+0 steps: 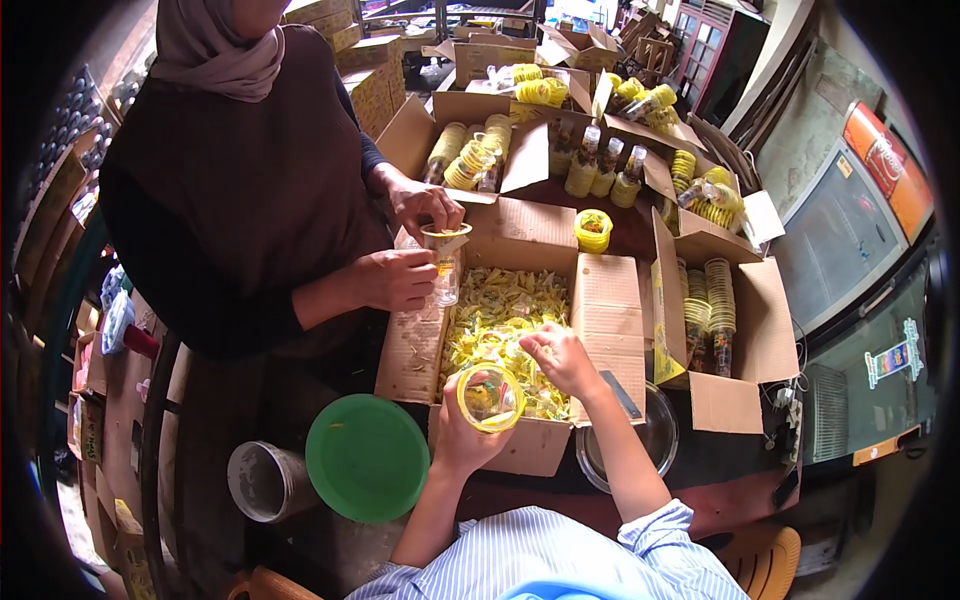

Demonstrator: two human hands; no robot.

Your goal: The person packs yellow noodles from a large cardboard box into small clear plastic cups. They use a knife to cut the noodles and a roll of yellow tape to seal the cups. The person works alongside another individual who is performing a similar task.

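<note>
My left hand point(469, 435) grips a clear plastic cup with a yellow rim point(491, 397), its mouth facing up at me. Small wrapped pieces show inside it. Over the open cardboard box point(510, 448), my right hand point(561, 360) hangs with thumb and fingers close together; whether something small is pinched there is too unclear to see. Many small yellow-wrapped packets point(510, 296) fill the box below both hands. Across the box's left flap, a co-worker's hands point(401, 279) hold another clear cup point(448, 277) with a yellow rim.
Left of me are a green round lid point(367, 457) and a whitish bucket point(259, 480). A yellow-rimmed cup stack point(593, 231) stands behind the box. Cartons of stacked cups point(720, 315) line the right and back. A round clear lid or tray point(660, 435) lies under my right forearm.
</note>
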